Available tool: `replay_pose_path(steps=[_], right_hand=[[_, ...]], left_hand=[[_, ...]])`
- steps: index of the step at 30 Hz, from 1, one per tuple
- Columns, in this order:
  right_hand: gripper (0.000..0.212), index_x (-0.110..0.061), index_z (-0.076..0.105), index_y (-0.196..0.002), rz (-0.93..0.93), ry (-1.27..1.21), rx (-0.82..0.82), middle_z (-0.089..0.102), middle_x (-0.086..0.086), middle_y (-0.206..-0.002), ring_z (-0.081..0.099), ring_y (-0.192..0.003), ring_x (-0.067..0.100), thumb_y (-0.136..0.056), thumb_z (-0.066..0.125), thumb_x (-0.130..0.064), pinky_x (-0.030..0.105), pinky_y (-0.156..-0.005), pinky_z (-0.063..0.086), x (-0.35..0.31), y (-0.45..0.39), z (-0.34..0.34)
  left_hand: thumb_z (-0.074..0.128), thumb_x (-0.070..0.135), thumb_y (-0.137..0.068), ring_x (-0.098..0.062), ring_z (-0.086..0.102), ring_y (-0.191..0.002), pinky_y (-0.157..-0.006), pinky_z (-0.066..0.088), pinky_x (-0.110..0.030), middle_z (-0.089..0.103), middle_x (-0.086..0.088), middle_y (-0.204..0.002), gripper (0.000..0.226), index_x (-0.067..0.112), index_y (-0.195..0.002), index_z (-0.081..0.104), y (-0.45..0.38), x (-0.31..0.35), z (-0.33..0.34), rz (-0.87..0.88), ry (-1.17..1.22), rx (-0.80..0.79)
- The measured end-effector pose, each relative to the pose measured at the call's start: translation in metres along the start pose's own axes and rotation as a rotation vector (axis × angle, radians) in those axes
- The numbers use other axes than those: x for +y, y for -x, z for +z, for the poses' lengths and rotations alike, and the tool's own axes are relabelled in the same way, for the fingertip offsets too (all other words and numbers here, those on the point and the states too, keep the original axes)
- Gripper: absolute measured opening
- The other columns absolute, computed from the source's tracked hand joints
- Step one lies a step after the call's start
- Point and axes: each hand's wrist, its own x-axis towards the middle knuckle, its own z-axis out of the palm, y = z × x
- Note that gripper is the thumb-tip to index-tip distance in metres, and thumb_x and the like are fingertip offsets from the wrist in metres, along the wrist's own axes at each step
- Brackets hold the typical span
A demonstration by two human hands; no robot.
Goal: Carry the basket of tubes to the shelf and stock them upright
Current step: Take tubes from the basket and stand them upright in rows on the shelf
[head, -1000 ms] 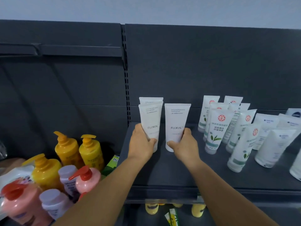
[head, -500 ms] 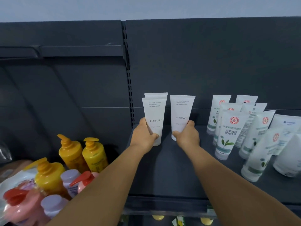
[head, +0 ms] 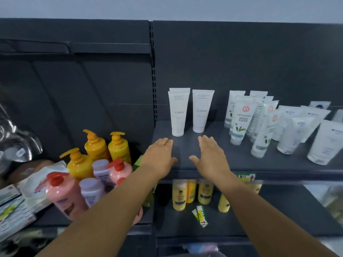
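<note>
Head view, dark shelf [head: 232, 164]: my left hand [head: 160, 157] and right hand [head: 210, 156] lie flat side by side over the shelf board, palms down, fingers straight and spread wide, holding nothing. At 12 o'clock from my left hand stands an upright white FLORAL tube [head: 178, 114] on its cap, with another white tube [head: 179, 89] directly behind it; a second FLORAL tube [head: 202, 111] stands upright just beside them, at 12 o'clock from my right hand. Neither hand touches a tube. At 2 o'clock from my right hand, green-leaf tubes [head: 240, 120] and plain white tubes [head: 295, 134] stand in rows. At 9 o'clock, yellow pump bottles [head: 105, 147] and pink pump bottles [head: 64, 191] crowd the neighbouring bay
</note>
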Motion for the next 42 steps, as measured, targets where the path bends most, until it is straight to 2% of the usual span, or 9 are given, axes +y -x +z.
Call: replay_pose_path(steps=[5,8,14,19,28,32,39,42], right_hand=[[0.074,-0.016,0.005,-0.154,-0.057,0.074,-0.062,0.002,0.000,-0.162,-0.003,-0.150,0.019,-0.098,0.048,-0.037,0.037,-0.120,0.006,-0.014,0.085,0.015],[0.076,-0.016,0.007,-0.154,-0.050,0.085,-0.105,0.005,0.000,-0.162,-0.001,-0.150,0.019,-0.096,0.051,-0.036,0.037,-0.119,0.006,-0.016,0.125,0.032],[0.081,-0.015,0.006,-0.154,0.007,0.112,-0.264,0.005,0.002,-0.162,0.001,-0.149,0.022,-0.094,0.054,-0.041,0.040,-0.121,0.010,-0.004,0.187,0.085],[0.082,-0.012,0.010,-0.153,0.040,0.105,-0.368,0.011,0.004,-0.161,0.004,-0.149,0.023,-0.092,0.058,-0.037,0.040,-0.119,0.012,0.012,0.224,0.132],[0.085,-0.012,0.005,-0.154,0.130,0.098,-0.646,0.006,0.004,-0.162,0.003,-0.149,0.022,-0.093,0.056,-0.040,0.040,-0.121,0.008,0.050,0.261,0.221],[0.082,-0.012,0.015,-0.151,0.188,0.085,-0.754,0.018,0.006,-0.158,0.016,-0.146,0.025,-0.089,0.062,-0.038,0.041,-0.119,0.016,0.069,0.269,0.260],[0.089,-0.012,0.003,-0.153,0.269,0.056,-0.968,0.017,0.010,-0.157,0.025,-0.139,0.032,-0.090,0.062,-0.033,0.041,-0.113,0.028,0.090,0.274,0.328],[0.089,-0.013,-0.003,-0.153,0.313,0.080,-1.049,0.019,0.016,-0.155,0.029,-0.136,0.036,-0.092,0.059,-0.032,0.043,-0.112,0.028,0.096,0.275,0.358]], left_hand=[[0.050,0.038,-0.095,-0.021,0.016,-0.146,-0.118,0.016,-0.032,0.022,-0.005,-0.157,0.068,0.011,-0.150,0.020,0.073,-0.005,0.018,0.043,-0.077,-0.007],[0.051,0.039,-0.094,-0.022,0.015,-0.146,-0.119,0.018,-0.034,0.020,-0.007,-0.158,0.073,0.010,-0.151,0.017,0.112,-0.012,0.040,0.052,-0.074,-0.036],[0.052,0.036,-0.095,-0.025,0.013,-0.147,-0.119,0.016,-0.034,0.015,-0.009,-0.159,0.076,0.009,-0.152,0.010,0.182,-0.020,0.098,-0.006,-0.003,-0.210],[0.051,0.036,-0.096,-0.025,0.014,-0.147,-0.119,0.017,-0.036,0.015,-0.008,-0.159,0.076,0.010,-0.152,0.008,0.217,-0.031,0.155,-0.057,0.006,-0.353],[0.056,0.034,-0.094,-0.025,0.019,-0.145,-0.118,0.021,-0.036,0.016,-0.007,-0.159,0.078,0.012,-0.152,0.009,0.250,-0.045,0.244,-0.179,0.009,-0.590],[0.061,0.031,-0.091,-0.026,0.023,-0.144,-0.116,0.024,-0.038,0.020,-0.008,-0.157,0.081,0.010,-0.152,0.012,0.253,-0.053,0.291,-0.196,-0.010,-0.687],[0.064,0.026,-0.088,-0.030,0.036,-0.134,-0.106,0.037,-0.041,0.033,-0.010,-0.149,0.074,0.008,-0.147,0.023,0.250,-0.046,0.375,-0.266,0.053,-0.836],[0.063,0.021,-0.088,-0.032,0.033,-0.136,-0.106,0.036,-0.042,0.030,-0.012,-0.150,0.076,0.004,-0.148,0.019,0.248,-0.041,0.409,-0.311,0.020,-0.895]])
